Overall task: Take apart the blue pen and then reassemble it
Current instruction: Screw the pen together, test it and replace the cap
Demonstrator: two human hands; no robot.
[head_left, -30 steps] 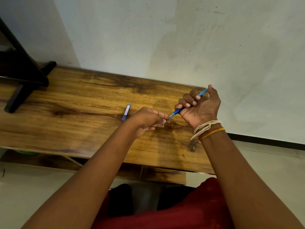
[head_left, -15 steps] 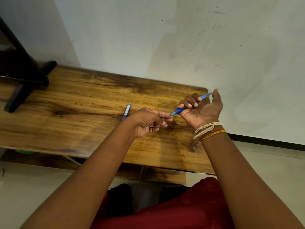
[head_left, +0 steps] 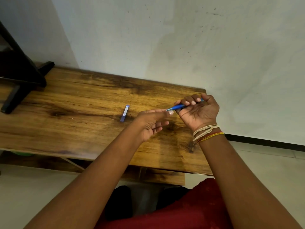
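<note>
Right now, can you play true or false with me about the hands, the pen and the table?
1. The right hand is wrapped around the blue pen. True.
2. The blue pen is lying flat on the table. False: it is held up above the wood in the right hand.
3. The pen cap lies on the table by itself. True.
4. The left hand is holding the pen cap. False: its fingertips are at the pen's tip, and the cap lies apart from it.
5. Thread bands go round the left wrist. False: they go round the right wrist.
</note>
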